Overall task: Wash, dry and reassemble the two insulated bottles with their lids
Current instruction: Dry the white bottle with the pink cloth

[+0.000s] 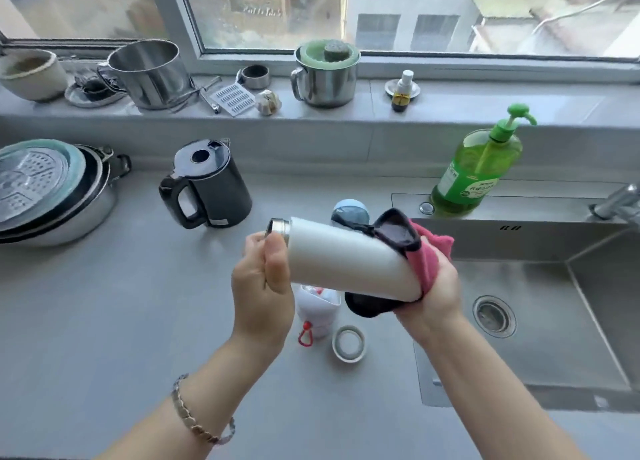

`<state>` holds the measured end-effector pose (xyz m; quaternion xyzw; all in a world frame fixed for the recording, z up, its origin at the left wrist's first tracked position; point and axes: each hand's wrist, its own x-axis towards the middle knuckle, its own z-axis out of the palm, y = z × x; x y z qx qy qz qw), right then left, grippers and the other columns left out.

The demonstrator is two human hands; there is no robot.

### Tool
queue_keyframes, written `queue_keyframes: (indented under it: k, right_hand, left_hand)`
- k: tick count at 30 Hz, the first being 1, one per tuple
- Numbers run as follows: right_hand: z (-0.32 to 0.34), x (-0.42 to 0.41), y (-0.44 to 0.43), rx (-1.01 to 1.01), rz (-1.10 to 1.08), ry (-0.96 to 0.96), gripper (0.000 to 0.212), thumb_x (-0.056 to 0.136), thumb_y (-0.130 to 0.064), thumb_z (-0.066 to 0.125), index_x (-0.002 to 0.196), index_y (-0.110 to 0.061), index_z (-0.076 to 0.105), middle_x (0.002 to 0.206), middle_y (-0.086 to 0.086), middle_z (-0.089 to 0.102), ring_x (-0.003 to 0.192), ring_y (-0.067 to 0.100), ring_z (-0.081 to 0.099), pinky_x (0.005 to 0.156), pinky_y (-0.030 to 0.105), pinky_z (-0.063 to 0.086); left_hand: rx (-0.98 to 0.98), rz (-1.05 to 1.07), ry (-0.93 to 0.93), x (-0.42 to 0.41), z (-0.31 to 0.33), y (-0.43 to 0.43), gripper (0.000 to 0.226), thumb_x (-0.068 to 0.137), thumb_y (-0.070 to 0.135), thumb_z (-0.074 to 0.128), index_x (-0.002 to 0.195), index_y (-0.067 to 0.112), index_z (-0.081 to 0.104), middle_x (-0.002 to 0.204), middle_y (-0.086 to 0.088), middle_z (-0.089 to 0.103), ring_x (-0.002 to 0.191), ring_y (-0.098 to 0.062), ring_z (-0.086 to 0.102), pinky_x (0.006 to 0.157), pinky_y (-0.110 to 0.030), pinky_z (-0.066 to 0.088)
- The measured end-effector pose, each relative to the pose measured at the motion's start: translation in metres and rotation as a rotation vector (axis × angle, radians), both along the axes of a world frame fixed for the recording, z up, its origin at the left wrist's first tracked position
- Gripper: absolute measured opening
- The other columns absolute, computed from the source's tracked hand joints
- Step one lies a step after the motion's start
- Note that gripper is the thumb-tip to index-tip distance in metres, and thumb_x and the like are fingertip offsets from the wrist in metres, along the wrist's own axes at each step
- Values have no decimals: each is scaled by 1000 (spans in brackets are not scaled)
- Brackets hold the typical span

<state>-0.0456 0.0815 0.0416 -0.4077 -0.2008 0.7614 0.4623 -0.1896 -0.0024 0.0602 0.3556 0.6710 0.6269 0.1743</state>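
While gripping white bottle (346, 255) near its steel mouth with curled left hand (263, 286), clamps pink-and-black cloth (429, 251) round bottle base with closed right hand (438, 295).

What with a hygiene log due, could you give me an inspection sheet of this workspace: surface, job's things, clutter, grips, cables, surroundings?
Surface: grey counter, running up to the sink.
Job's things: white bottle, lidless, held tilted above the counter; pink and black cloth round its base; white ring lid, white piece with red clip and blue rounded item on the counter, partly hidden.
Clutter: black kettle, stacked pans, green soap bottle.
Grips: left hand holds the bottle near its steel mouth; right hand clasps the cloth round its base.
Cables: nothing seen.
Surroundings: steel sink at right, tap, window sill holding steel pot and mug.
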Motion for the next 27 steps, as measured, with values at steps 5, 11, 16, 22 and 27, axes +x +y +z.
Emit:
queue_keyframes:
  k: [5, 11, 16, 22, 27]
  right_hand:
    - [5, -1, -1, -216, 192, 15, 34, 76, -22, 67, 105, -19, 50, 93, 8, 60, 70, 25, 60, 56, 31, 53]
    - [9, 8, -16, -129, 60, -210, 11, 85, -36, 60, 79, -28, 64, 72, 0, 64, 63, 15, 61, 68, 30, 48]
    - [4, 20, -29, 128, 65, -538, 31, 91, -40, 51, 78, -15, 65, 71, -2, 69, 69, 9, 65, 69, 21, 50]
    - [-3, 40, -37, 396, -51, -800, 37, 83, -49, 48, 63, -19, 54, 49, -14, 56, 49, -4, 53, 52, 11, 42]
    - [-14, 65, -37, 717, 34, -963, 29, 84, -53, 51, 83, -26, 61, 71, -25, 61, 70, -14, 55, 63, 5, 39]
  left_hand:
    - [90, -138, 86, -16, -15, -5, 33, 88, 37, 27, 60, 26, 43, 80, 1, 47, 72, 2, 45, 66, -9, 34]
    - [43, -171, 122, -21, -13, 2, 29, 87, 38, 26, 62, 30, 39, 72, 10, 44, 64, 13, 48, 60, -2, 33]
    - [-13, -158, 154, -4, -15, 2, 28, 86, 42, 25, 64, 33, 39, 71, 12, 45, 63, 14, 48, 60, -2, 33]
    - [-37, -92, 92, 25, -14, 5, 32, 81, 49, 26, 59, 32, 40, 73, 8, 45, 65, 5, 49, 60, -6, 33]
    - [2, -148, 170, 26, -9, 10, 38, 84, 44, 28, 56, 21, 40, 78, 13, 47, 75, -10, 48, 64, -6, 35]
